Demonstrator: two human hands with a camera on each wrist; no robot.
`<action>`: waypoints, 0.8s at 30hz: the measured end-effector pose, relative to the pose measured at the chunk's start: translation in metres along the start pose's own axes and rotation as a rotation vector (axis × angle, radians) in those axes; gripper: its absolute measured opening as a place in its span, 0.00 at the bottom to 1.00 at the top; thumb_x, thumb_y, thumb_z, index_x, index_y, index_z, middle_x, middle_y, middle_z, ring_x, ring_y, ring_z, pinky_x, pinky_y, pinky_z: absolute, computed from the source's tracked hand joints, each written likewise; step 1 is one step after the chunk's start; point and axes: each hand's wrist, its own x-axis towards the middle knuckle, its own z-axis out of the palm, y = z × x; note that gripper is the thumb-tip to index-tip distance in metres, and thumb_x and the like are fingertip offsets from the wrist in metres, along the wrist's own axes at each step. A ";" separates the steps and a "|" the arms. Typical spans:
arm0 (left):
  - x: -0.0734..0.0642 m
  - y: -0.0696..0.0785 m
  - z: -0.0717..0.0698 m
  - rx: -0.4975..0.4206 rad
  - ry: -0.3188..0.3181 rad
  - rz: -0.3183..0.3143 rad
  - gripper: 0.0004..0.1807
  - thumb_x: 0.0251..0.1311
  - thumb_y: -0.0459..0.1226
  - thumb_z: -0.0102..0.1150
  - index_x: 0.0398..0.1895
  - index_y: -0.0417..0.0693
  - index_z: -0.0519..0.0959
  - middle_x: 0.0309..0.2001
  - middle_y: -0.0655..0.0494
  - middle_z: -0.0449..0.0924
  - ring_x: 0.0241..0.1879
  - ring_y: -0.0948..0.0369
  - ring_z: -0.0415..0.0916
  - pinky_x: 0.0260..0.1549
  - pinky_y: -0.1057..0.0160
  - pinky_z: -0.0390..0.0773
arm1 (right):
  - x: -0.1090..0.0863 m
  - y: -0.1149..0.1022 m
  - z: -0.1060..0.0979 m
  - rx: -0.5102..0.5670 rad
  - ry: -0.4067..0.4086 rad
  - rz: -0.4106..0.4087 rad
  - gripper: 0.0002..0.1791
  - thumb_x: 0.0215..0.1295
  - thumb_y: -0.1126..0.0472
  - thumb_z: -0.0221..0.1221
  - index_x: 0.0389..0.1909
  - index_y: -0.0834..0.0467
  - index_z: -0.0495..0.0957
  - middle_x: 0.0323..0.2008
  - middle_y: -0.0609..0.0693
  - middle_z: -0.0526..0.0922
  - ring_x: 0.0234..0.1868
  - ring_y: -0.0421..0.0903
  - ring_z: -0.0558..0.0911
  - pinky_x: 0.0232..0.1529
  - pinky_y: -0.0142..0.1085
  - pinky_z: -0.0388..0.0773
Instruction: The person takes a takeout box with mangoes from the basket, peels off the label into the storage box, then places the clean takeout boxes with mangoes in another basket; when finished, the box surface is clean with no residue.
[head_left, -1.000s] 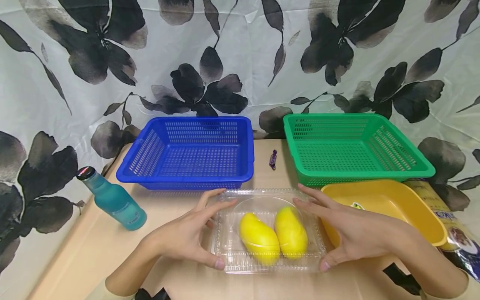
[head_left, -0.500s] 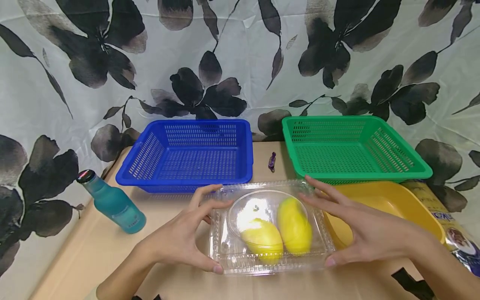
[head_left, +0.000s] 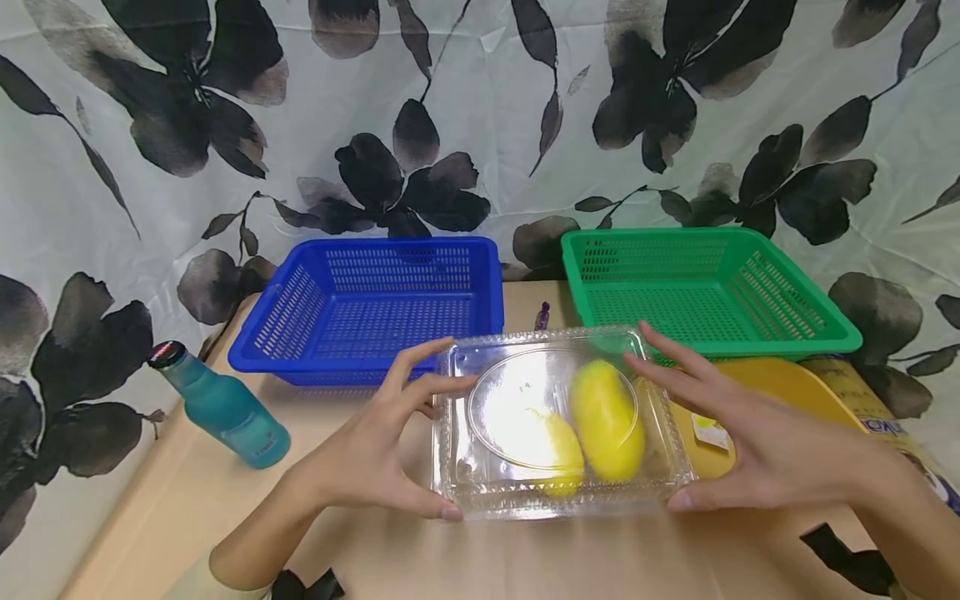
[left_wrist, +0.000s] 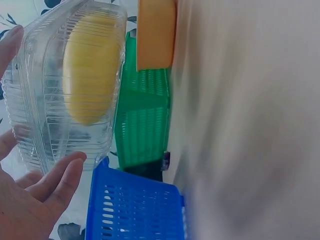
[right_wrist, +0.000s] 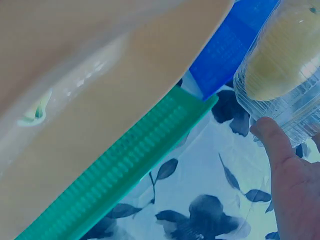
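Observation:
Between my two hands is a clear plastic clamshell box point(head_left: 487, 487), lid down, held above the table. Two yellow mangoes point(head_left: 607, 421) lie inside it; glare on the lid partly hides the left one. My left hand point(head_left: 367, 454) grips the box's left side, thumb at the near corner and fingers at the far one. On the opposite side, my right hand point(head_left: 765, 454) holds it likewise between thumb and fingers. In the left wrist view, fingertips point(left_wrist: 70, 175) press the box from below, and one mango shows through the ribbed wall.
A blue basket point(head_left: 405, 321) and a green basket point(head_left: 660, 308) stand at the back, with a purple-wrapped candy point(head_left: 542, 315) between them. At left a teal bottle point(head_left: 232, 421) lies or leans. A yellow tray point(head_left: 795, 396) and a printed packet point(head_left: 888, 425) are at right.
The box has risen and shifted slightly right and away from me, both hands keeping hold. The mangoes have slid a little inside it. The box now partly covers the candy.

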 end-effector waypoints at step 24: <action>0.062 0.003 0.011 -0.048 0.004 0.119 0.64 0.40 0.50 0.82 0.82 0.65 0.53 0.83 0.64 0.29 0.68 0.55 0.66 0.59 0.54 0.80 | -0.001 0.024 -0.038 -0.058 0.178 -0.012 0.75 0.35 0.56 0.86 0.83 0.47 0.48 0.84 0.46 0.41 0.77 0.28 0.48 0.59 0.26 0.69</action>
